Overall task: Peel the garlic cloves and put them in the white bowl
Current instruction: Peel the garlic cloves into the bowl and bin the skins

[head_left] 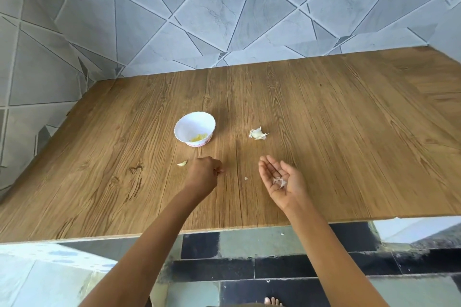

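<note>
Toes of a bare foot poke in at the bottom edge, cut off by the frame, and two bare forearms reach up from there over the dark and pale floor tiles to a wooden table. Two hands show. Palm down, the left hand has its fingers curled under and its fingertips at the table top; whether they pinch anything is hidden, so I cannot tell what its grip holds. Palm up over the table, the right hand has its fingers relaxed and gripping nothing, with a few thin scraps of garlic skin lying loose in the palm; they are too small to count. One white bowl stands upright beyond the left hand, well apart from it, and a small yellow heap of peeled garlic sits at the near side of its bottom; the cloves blur together and cannot be counted. One loose clove lies on the wood just left of the left hand, not touching it. One piece of garlic still in papery skin lies right of the bowl, beyond the right hand. One tiny white fleck rests on the table between the two hands. Grey tiles with angled lines cover the wall behind.
</note>
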Tool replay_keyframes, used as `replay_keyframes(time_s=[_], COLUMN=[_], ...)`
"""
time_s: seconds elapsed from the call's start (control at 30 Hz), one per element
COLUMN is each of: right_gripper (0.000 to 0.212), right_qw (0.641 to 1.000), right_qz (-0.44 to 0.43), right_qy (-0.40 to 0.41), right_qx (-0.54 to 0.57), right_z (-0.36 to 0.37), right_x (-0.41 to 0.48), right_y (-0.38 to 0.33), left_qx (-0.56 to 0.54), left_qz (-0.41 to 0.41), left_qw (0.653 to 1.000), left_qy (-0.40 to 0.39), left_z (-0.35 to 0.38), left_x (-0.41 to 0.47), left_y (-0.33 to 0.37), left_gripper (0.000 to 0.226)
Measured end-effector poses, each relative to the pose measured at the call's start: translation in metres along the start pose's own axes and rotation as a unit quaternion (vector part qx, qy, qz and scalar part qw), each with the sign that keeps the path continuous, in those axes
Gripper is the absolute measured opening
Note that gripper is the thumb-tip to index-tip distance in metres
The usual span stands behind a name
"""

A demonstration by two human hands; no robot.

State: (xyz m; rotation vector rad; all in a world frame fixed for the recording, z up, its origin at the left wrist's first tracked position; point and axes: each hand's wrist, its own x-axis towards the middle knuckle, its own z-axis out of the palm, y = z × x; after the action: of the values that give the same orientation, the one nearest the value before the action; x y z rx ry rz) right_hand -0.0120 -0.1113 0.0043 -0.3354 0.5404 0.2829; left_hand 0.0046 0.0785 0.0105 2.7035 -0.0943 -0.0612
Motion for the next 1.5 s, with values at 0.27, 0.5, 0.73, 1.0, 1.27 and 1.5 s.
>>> replay_keyframes(time_s=[0.27,0.5,0.73,1.0,1.27,1.5], right_gripper=[0.033,0.033,0.034,0.029,0.028,0.030], right_qw=[1.000,1.000,1.000,0.998,0.999,0.997], right_qz=[-0.008,-0.015,-0.017,0.014,0.012,0.016], right_qy=[0.012,0.018,0.019,0.029,0.029,-0.012], right_qx=[-0.005,0.002,-0.013,-0.047,-0.038,-0.068], right_z=[-0.004,-0.007,-0.003,0.019,0.034,0.027], right_x=[0.000,0.000,-0.001,0.002,-0.002,0.008], right_y=[-0.002,-0.005,-0.005,0.013,0.020,0.023], left_qx=[0.006,0.104,-0.007,-0.184,-0.048,-0.255], left_qz=[0.104,0.173,0.108,0.185,0.152,0.059], left_qw=[0.995,0.978,0.993,0.964,0.986,0.961], left_qy=[-0.009,-0.045,-0.046,-0.048,0.049,0.089], left_z=[0.026,0.031,0.017,-0.018,-0.005,-0.010], left_x=[-0.004,0.000,0.013,0.011,-0.009,-0.013], left_y=[0.033,0.039,0.045,0.057,0.071,0.045], left_gripper=[0.029,0.022,0.011,0.021,0.016,0.024])
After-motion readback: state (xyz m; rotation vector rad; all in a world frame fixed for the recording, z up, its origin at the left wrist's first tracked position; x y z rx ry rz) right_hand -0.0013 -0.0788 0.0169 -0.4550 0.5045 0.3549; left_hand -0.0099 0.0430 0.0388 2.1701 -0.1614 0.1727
